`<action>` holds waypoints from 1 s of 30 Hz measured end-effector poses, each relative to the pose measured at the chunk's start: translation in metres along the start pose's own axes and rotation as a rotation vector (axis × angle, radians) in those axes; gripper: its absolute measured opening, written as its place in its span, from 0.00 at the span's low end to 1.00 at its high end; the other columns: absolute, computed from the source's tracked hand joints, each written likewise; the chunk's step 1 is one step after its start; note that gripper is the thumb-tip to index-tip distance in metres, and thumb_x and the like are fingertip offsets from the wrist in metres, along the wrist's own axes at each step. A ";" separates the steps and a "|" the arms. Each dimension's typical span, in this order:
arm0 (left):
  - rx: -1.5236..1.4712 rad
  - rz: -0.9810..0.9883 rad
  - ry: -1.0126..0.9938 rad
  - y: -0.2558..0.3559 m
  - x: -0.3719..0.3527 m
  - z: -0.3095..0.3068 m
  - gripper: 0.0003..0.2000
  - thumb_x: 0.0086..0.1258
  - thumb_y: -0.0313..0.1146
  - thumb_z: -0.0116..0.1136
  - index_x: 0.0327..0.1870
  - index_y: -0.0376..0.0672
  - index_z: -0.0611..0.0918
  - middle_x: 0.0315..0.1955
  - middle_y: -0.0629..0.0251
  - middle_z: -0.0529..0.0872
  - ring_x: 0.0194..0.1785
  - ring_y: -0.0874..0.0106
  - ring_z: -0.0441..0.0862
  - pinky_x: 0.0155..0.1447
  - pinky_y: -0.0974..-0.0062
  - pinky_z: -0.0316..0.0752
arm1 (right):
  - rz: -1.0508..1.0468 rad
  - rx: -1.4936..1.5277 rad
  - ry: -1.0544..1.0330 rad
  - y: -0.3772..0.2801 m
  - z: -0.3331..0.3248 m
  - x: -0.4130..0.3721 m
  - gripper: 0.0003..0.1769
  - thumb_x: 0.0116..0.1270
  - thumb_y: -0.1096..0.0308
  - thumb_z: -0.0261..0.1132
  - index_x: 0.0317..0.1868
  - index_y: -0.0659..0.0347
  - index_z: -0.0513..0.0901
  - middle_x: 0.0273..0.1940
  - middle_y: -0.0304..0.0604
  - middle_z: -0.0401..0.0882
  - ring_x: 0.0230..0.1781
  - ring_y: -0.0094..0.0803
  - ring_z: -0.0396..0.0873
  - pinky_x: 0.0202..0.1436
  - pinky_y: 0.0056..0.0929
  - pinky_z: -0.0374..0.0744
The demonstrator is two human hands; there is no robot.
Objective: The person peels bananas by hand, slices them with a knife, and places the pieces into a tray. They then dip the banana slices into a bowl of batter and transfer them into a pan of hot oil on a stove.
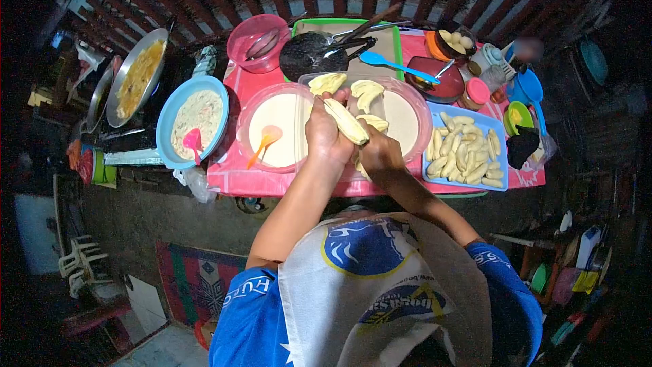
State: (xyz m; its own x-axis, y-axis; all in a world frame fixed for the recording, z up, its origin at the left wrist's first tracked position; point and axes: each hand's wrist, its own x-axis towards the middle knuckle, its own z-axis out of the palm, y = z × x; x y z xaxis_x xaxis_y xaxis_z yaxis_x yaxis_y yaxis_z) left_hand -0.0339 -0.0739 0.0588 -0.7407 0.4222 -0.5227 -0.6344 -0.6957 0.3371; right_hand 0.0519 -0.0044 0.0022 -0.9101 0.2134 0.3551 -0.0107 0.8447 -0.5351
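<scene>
Left hand (324, 134) is closed around one peeled banana (346, 122), which lies slanted over the palm, its lower end toward 4 o'clock. Right hand (380, 153) is curled and touches this lower end; if its fingers also grip some tool, I cannot tell.

Just beyond the fingers, at 12 and 1 o'clock, cut banana pieces (367, 92) lie in a clear tray (356, 77), and another piece is close at 3 o'clock, near the right hand.

On both sides stand bowls of pale liquid. At 9 o'clock is the left bowl (242, 126), with an orange spoon (270, 134) in it; at 3 o'clock is the right bowl (427, 124). Past this one, between 3 and 4 o'clock, a light-blue tray (504, 164) holds many peeled bananas (464, 151).

Farther at 9 o'clock there is a blue basin (163, 126) — inside it, a whitish mixture and a pink spoon (193, 140). Behind it, toward 10 o'clock, is a wide pan (163, 35) with yellow food. At 11 o'clock rests a black pan (299, 58), with a pink basin (235, 44) to its left. At 1 o'clock lies a blue spatula (401, 68), reaching over a dark red bowl (454, 87).
</scene>
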 end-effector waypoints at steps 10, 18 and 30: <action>-0.170 0.171 -0.068 0.037 0.027 -0.007 0.09 0.70 0.38 0.33 0.37 0.43 0.64 0.30 0.64 0.72 0.41 0.68 0.75 0.46 0.66 0.74 | 0.044 -0.025 -0.106 -0.015 -0.051 -0.027 0.06 0.58 0.72 0.53 0.36 0.64 0.69 0.21 0.52 0.74 0.22 0.48 0.75 0.24 0.38 0.73; -0.127 0.172 -0.087 0.026 0.010 0.005 0.08 0.69 0.36 0.37 0.34 0.40 0.66 0.33 0.64 0.71 0.37 0.71 0.75 0.41 0.72 0.77 | -0.110 -0.046 0.036 -0.020 -0.048 -0.021 0.05 0.54 0.75 0.53 0.32 0.62 0.66 0.20 0.47 0.70 0.20 0.41 0.74 0.20 0.37 0.72; -0.061 0.133 -0.133 0.019 0.007 0.001 0.11 0.70 0.41 0.33 0.34 0.44 0.66 0.28 0.64 0.72 0.34 0.71 0.74 0.42 0.72 0.75 | -0.138 -0.097 0.040 -0.021 -0.041 -0.017 0.07 0.53 0.75 0.52 0.34 0.63 0.66 0.19 0.45 0.69 0.18 0.40 0.73 0.17 0.35 0.71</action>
State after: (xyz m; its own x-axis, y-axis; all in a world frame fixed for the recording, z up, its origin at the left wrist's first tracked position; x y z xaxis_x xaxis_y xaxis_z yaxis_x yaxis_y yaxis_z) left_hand -0.0520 -0.0838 0.0621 -0.8423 0.3945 -0.3673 -0.5174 -0.7828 0.3457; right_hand 0.0840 -0.0061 0.0388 -0.8854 0.1100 0.4516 -0.0925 0.9104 -0.4032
